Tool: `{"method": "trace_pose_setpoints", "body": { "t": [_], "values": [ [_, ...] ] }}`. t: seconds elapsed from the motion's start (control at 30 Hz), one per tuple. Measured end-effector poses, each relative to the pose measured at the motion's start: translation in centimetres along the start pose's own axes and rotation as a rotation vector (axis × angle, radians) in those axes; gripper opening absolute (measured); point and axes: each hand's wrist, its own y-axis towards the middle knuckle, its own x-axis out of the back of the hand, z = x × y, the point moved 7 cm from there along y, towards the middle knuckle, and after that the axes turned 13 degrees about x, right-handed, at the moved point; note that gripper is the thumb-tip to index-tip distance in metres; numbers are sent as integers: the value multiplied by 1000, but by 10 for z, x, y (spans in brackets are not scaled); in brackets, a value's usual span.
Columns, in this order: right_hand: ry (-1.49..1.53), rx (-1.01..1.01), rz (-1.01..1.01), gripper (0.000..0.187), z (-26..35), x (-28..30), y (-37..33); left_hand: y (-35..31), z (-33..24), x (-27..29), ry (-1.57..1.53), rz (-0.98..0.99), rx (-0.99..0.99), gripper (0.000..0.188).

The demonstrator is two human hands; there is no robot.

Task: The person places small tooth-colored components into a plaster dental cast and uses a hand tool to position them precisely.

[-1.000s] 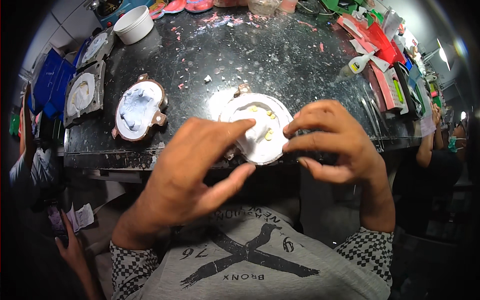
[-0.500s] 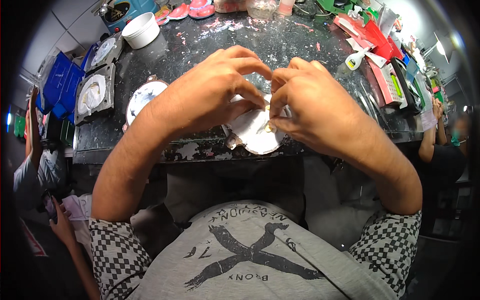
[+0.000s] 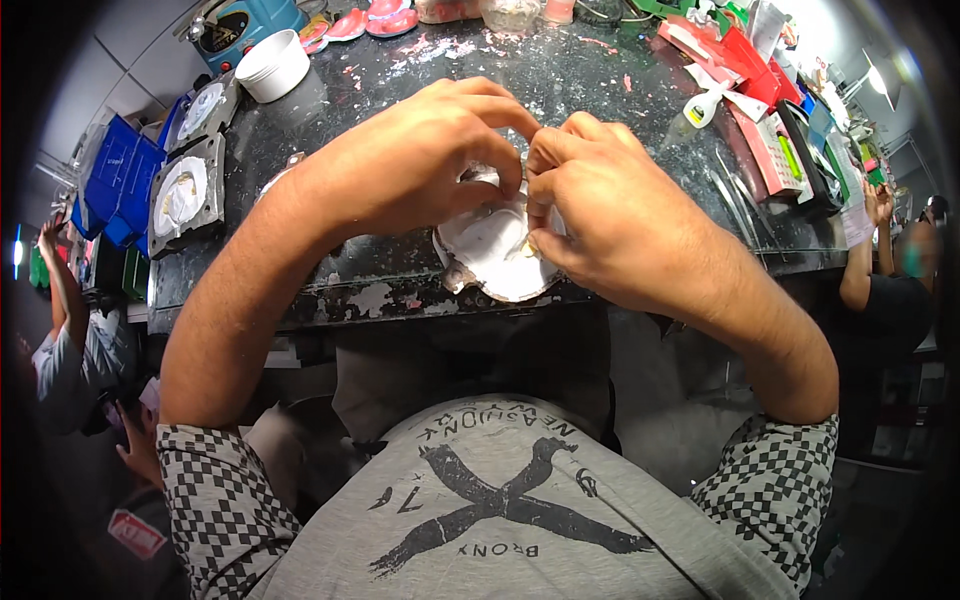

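Observation:
In front of me, by the near edge of the bench, lies a metal flask half filled with white plaster. My left hand arches over its far left side, thumb and fingertips bent close together; anything between them is hidden. From the right, my right hand reaches over the plaster with its fingers closed in a pinch. A small yellowish piece shows by its thumb, too small to name. Another flask half is mostly covered by my left forearm.
Plaster-filled flask halves and a blue bin stand at the left, with a white tub farther back. On the right are metal hand tools, a white bottle and a red tray. People work on both sides.
The view has shifted slightly. My left forearm now covers more of the second flask half. Both hands stay at the plaster, and my right fingers hide more of the yellowish piece.

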Motion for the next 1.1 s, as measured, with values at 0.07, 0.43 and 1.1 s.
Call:
{"method": "trace_pose_setpoints", "body": {
  "t": [0.07, 0.43, 1.1],
  "values": [
    [49, -49, 26, 10, -4, -3, 0, -7, 6, 8, -139, -58, 66, 17],
    [969, -261, -435, 10, -59, 31, -60, -110, 4, 0, -1039, -645, 533, 16],
    [1616, -499, -655, 23, -98, -26, -70, -126, 12, -11, -1042, -700, 629, 20]
  ]
}}
